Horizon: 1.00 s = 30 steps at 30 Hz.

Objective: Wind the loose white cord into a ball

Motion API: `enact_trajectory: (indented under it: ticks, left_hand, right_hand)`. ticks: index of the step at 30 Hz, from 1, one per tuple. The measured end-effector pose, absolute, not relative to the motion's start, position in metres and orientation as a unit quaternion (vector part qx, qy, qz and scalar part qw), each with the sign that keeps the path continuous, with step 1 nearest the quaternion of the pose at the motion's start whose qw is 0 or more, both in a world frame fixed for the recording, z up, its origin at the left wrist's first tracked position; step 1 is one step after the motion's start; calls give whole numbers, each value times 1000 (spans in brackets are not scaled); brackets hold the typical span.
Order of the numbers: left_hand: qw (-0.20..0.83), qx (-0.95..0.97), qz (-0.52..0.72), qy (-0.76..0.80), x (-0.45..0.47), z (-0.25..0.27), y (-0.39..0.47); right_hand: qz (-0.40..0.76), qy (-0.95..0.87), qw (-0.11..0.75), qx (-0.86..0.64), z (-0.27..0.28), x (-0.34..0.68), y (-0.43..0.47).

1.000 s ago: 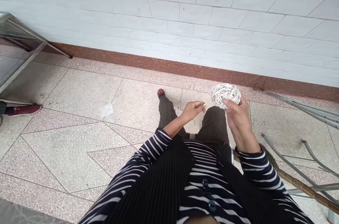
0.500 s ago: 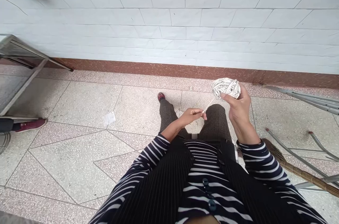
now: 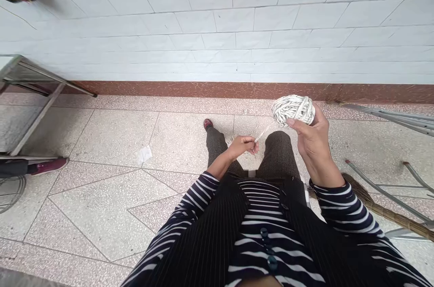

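Observation:
In my right hand (image 3: 313, 142) is a ball of white yarn (image 3: 293, 110) flecked with dark marks, the thumb pressed on its near side and the fingers behind it. One strand of yarn (image 3: 263, 134) runs down from the ball to my left hand (image 3: 241, 147), whose thumb and fingers pinch it above my lap. More pale yarn hangs and lies loosely between my knees and on the floor (image 3: 256, 119) beyond; how it joins the strand is hard to make out.
A broom (image 3: 383, 210) and tubular metal legs (image 3: 376, 185) stand at my right. To the left are a metal-framed table (image 3: 37, 117) and another person's shoe (image 3: 50, 166). A white scrap (image 3: 144, 155) lies on the floor. A tiled wall (image 3: 210, 20) rises ahead.
My right hand with the yarn ball has moved slightly right. My left hand has shifted a little left, and the strand between the hands is longer. The view has tilted slightly.

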<state>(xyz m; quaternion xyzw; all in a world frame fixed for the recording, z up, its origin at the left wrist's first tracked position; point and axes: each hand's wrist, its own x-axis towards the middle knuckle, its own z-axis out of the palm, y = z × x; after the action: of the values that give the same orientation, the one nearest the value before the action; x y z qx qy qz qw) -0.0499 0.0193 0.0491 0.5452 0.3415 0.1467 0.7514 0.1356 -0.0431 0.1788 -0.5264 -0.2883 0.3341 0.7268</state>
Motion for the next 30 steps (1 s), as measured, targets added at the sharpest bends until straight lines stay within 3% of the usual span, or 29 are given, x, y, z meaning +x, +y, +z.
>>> enact_trajectory:
  ticks: [4,8,10,16,22,30]
  left_hand:
    - [748,570,78,331,-54,57,5]
    - [778,559,73,279,-59,77,-2]
    - [779,559,89,271,-62,88,3]
    - [664,678,41,312,-63,98,31]
    - [355,861,-20,363,-53,95,34]
    - [335,866,-28,371,-51,87,20]
  right_hand:
    - [286,-336,699,-562,154,144,-31]
    - [182,-448,606,-632,102,158,-18]
    - [189,-477,562,-649,73,161,-20]
    - [345,-506,436,-659,24,146,-50]
    - [584,-429,340,-599,24,146,-63]
    - [666,-337,378,-548,17,141,-78]
